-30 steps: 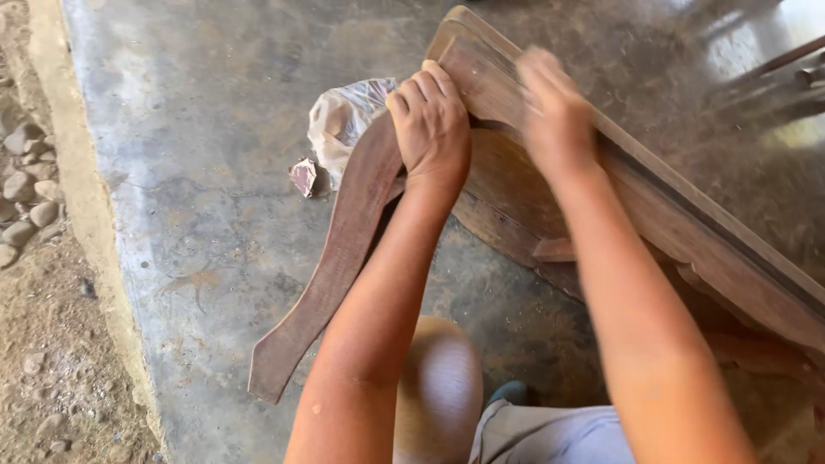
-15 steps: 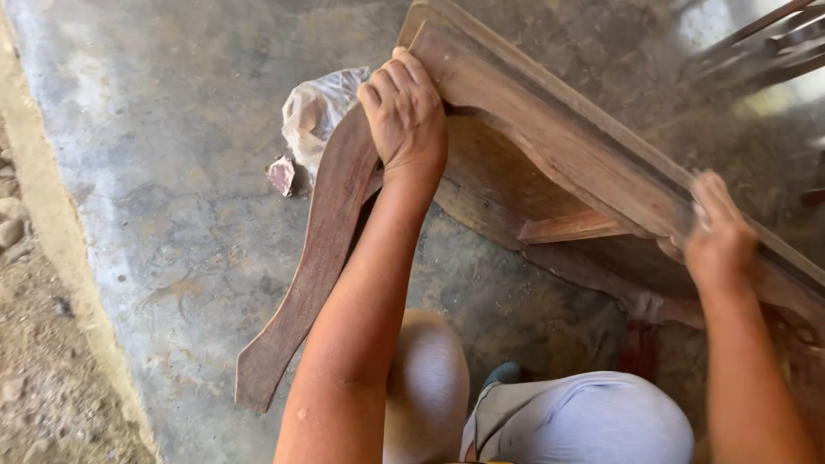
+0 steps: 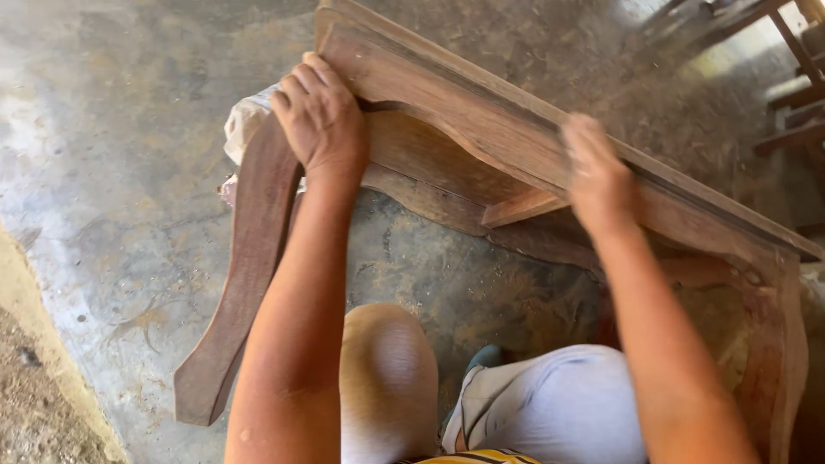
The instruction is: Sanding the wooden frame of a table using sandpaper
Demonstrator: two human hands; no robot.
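Note:
A brown wooden furniture frame (image 3: 464, 107) lies on its side on the concrete floor. My left hand (image 3: 320, 112) clasps its upper corner, where a curved leg (image 3: 245, 258) runs down toward me. On the long top rail, my right hand (image 3: 597, 176) presses flat against the wood; it is motion-blurred, and anything under the palm is hidden. A second leg (image 3: 786, 361) stands at the right end. My bare knee (image 3: 387, 369) and grey shorts (image 3: 550, 412) are just below the frame.
A crumpled clear plastic bag (image 3: 245, 120) lies behind the curved leg. The concrete floor (image 3: 112, 129) is dusty, with a dirt strip (image 3: 34, 404) along its left edge. More wooden furniture pieces (image 3: 791, 86) stand at the top right.
My right hand slid from the rail's left part to its right end and is now back at the middle. The left hand kept its grip on the corner; the view shifted right.

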